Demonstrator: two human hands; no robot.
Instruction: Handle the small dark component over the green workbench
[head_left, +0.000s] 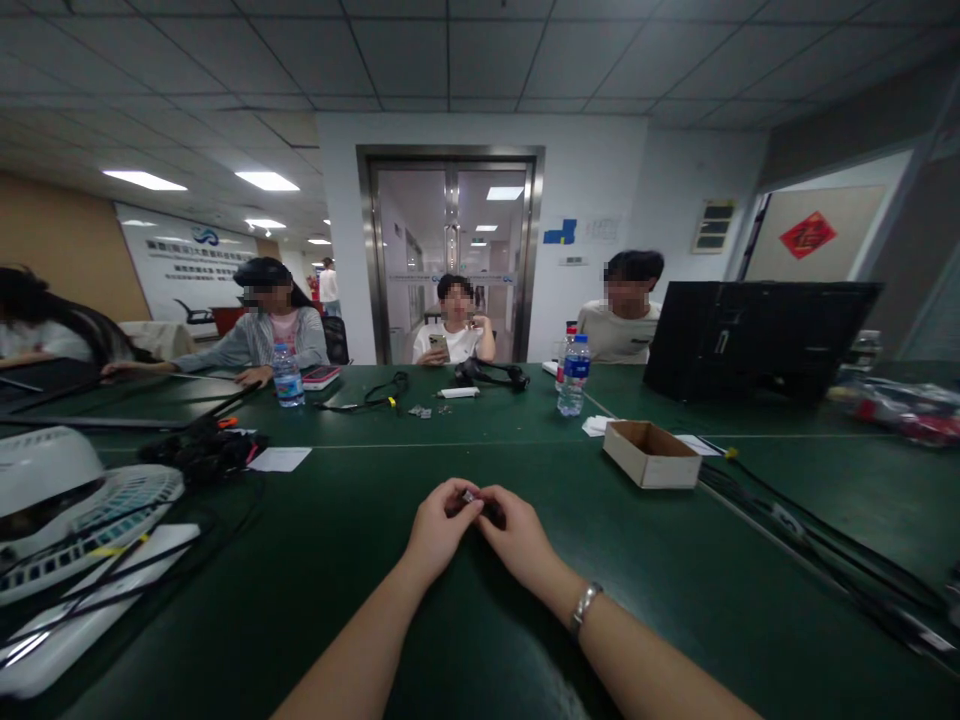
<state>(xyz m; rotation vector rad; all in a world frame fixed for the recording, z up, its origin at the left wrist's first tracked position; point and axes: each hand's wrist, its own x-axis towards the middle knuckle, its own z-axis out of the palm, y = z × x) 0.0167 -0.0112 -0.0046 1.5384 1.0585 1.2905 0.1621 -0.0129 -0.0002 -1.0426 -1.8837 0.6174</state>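
Observation:
My left hand (439, 528) and my right hand (521, 530) meet fingertip to fingertip above the green table (300, 560). Pinched between them is a small shiny piece (469, 495), mostly covered by the fingers and too small to name. Both hands have thumb and fingers closed on it. A silver bracelet (586, 606) circles my right wrist. Nearest to the hands, on the right, stands an open cardboard box (651, 470). Further back lie several small grey bits (420, 411) on the tabletop.
On the left are a white fan (142, 500), a white power strip (112, 600) and tangled cables. Water bottles (287, 378) (575, 375) stand further back. A monitor (757, 335) and black cables (817, 540) occupy the right. Several people sit around the table; one holds a phone (439, 346).

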